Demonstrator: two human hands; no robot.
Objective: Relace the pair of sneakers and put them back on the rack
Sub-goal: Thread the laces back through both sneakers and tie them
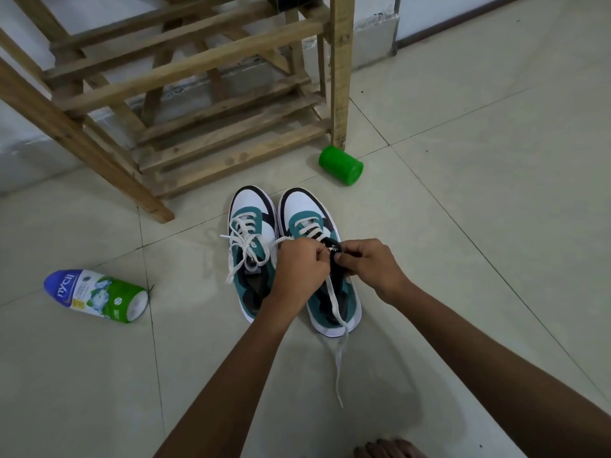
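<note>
From the head view, two teal, white and black sneakers stand side by side on the pale tiled floor at the centre of the frame, toes pointing up the picture toward the slatted wooden shoe rack that fills the upper left. The left-hand sneaker already carries its white lace, tied loosely with the ends spilling to the left. The right-hand sneaker is only partly laced: a few crossings show near the toe.

Both hands meet over the tongue of that shoe. The left hand has its fingers curled in, pinching what looks like the lace at an eyelet; the right hand is likewise curled, thumb and fingers pinched at the black tongue and the lace tip. Exactly which eyelet they are working I cannot tell.

The loose white lace end runs from the hands straight down the frame, over the heel and onto the floor toward the person. So the shoe's long axis points from the person to the rack, the unthreaded eyelets lie just under the fingers, and the slack to be pulled through lies behind them.

A blue, white and green powder bottle lies on its side at the left, and a green plastic cylinder lies beside the rack's leg.
</note>
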